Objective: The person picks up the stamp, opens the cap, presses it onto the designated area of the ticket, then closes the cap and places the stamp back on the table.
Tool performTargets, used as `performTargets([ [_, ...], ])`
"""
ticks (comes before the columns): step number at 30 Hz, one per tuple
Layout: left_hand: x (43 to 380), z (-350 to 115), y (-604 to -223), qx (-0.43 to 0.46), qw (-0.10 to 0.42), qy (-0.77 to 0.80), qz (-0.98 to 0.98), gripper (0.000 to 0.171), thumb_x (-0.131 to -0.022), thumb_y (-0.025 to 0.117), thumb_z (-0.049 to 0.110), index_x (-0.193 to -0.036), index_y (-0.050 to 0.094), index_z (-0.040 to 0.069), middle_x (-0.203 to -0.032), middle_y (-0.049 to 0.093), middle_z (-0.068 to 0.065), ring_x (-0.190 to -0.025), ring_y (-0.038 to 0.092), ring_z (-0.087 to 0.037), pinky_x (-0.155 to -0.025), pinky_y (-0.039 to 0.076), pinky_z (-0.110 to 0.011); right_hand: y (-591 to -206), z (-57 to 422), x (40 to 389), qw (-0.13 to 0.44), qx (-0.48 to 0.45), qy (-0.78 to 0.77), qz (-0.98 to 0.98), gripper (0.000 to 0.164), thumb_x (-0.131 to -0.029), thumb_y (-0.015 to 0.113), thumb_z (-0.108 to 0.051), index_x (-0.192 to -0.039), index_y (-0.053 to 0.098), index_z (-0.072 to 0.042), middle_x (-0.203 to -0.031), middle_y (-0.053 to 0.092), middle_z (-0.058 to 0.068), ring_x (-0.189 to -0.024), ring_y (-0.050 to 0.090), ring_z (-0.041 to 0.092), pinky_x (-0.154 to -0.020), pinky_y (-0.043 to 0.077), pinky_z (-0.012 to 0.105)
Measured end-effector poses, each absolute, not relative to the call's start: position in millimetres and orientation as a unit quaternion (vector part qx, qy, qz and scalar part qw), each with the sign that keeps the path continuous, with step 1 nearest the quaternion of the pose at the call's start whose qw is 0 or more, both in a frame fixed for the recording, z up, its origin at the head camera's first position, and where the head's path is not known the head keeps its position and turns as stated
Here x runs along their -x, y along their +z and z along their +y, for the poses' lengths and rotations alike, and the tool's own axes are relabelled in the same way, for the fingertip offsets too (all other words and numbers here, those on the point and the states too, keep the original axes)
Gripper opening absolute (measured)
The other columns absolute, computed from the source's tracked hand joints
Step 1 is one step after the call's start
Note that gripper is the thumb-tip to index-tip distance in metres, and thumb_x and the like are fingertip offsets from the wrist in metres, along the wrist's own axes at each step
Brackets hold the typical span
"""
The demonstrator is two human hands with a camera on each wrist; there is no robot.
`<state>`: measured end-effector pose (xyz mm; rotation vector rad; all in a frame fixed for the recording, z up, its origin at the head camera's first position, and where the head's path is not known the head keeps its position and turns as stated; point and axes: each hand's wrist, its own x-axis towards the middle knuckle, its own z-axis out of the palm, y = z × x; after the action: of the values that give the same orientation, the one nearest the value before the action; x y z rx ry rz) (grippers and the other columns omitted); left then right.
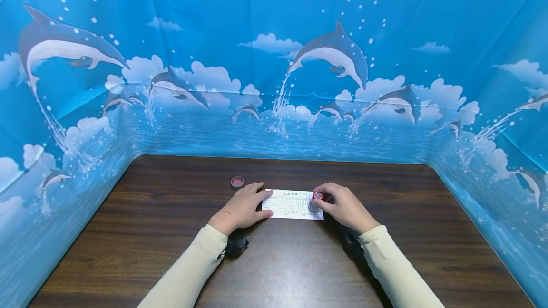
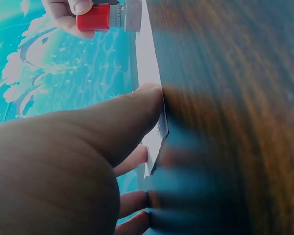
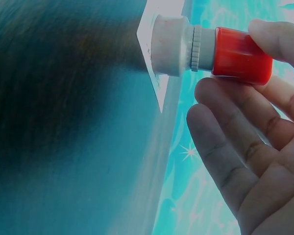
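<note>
clock centred on the paper slip [image 1: 288, 206], head view, 12 o'clock = far side. nearest: left sleeve [image 1: 188, 270] at 7 o'clock, right sleeve [image 1: 398, 263] at 5 o'clock, black wrist device [image 1: 237, 246] at the left cuff, 8 o'clock; another dark one under the right cuff, partly hidden.

next, the hands. left hand [image 1: 241, 208] at 9 o'clock: fingers spread and relaxed, grasping nothing, thumb and a fingertip on the slip's left end. probably there to stop the paper sliding or turning. right hand [image 1: 346, 209] at 3 o'clock: pinches the red grip [image 3: 242, 56] of a stamp-like cylinder [image 3: 206, 48]; other fingers loose beside it. held by the top, i'd guess, so pressure goes straight down and fingers are clear of the base.

cylinder is about upright at the slip's 3 o'clock end, base down; looks to be on the paper, but contact vs tiny gap hard to tell. slip lies on the worktop [image 1: 428, 213] between the 2 hands, ruled grid, text too small to read. squared to the person, likely for easy lining up.

farther: small round cap [image 1: 237, 182] at 10 o'clock, reddish inside, just past the left fingertips, apart from the slip. maybe the cylinder's cover, parked out of the way; can't confirm.

farthest: blue dolphin curtain [image 1: 274, 18] from 9 through 12 to 3 o'clock, probably to screen the background.
</note>
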<state>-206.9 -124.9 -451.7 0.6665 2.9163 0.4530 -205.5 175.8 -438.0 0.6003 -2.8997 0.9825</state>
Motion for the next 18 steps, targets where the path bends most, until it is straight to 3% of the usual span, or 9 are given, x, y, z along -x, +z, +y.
performTargets([
  [18,208.2,-124.4,-452.6,-0.215,0.057,0.158,0.962,0.064,-0.097,0.072,0.046,-0.151,0.055,0.016,-0.161,0.039,-0.02,-0.151,0.033,-0.038,-0.122,0.028,-0.055,-440.2,173.2,205.7,0.008,-0.183,0.332,-0.925,0.017,-0.094,0.078,-0.02,-0.11,0.074,-0.014,-0.098,0.067,-0.004,-0.085,0.06,0.013,-0.079,0.055,0.035],
])
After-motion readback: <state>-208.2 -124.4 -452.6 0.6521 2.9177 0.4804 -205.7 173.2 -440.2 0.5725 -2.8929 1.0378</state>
